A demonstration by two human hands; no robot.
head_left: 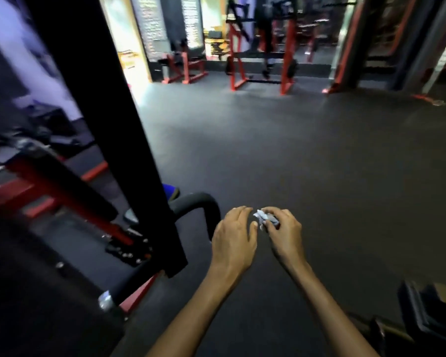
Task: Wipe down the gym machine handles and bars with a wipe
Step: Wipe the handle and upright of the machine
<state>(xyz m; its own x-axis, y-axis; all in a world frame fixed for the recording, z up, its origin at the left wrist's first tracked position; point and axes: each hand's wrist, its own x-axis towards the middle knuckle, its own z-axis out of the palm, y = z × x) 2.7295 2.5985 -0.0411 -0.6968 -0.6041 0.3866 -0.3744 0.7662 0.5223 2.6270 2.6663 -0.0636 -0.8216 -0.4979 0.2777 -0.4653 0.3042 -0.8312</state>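
Fingers (281, 215) of right hand (283, 230) pinch wipe (262, 218) | crumpled white | left hand (233, 234) relaxed

left hand (233, 235) bare | right hand (283, 231) bare | forearms unsleeved

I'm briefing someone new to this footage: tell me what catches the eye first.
Two bare hands meet low in the centre: the right hand pinches a small crumpled white wipe, the left hand open beside it. Left of them rises a broad black machine upright with a curved black padded handle. Red-framed racks stand far across the dark floor.
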